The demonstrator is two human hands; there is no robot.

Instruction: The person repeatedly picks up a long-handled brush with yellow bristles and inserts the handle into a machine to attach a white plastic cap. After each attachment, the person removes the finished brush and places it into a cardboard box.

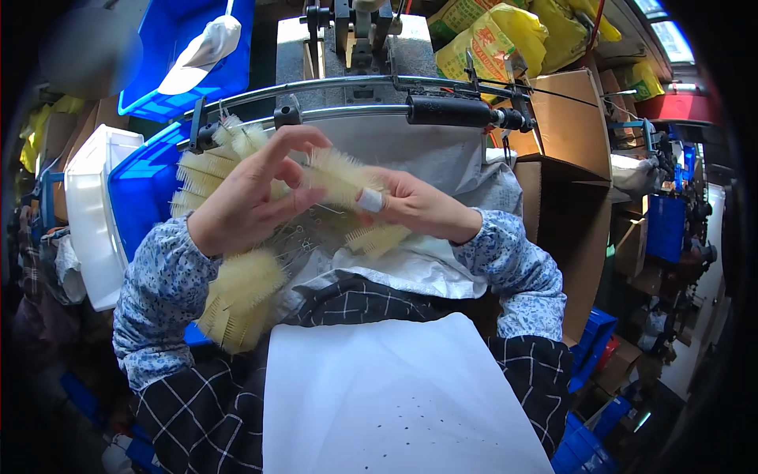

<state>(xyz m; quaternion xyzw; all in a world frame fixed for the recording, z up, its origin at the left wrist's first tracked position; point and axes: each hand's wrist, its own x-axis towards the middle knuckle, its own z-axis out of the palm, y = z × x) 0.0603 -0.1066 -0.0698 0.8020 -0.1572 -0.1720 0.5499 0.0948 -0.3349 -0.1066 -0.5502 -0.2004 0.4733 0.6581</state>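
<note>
Cream-coloured bristle brushes with thin wire ends lie over my lap and the pale sheet in front of me. My right hand (414, 204), its thumb wrapped in white tape, is closed round one bristle brush (339, 172) at chest height. To the left of that brush, my left hand (257, 186) has its thumb and fingers curved apart, the fingertips close by the bristles. A pile of brushes (201, 178) sits behind my left wrist, and another bunch (241, 296) lies below it. Looped wire ends (300, 237) show between the hands. One more brush (377, 239) rests under my right hand.
A metal bar with a black roller (448, 111) crosses just beyond my hands, before a machine (359, 59). Blue bins (146, 178) and a white bin (99, 213) stand left. An open cardboard box (572, 126) is at right, with yellow sacks (493, 51) behind.
</note>
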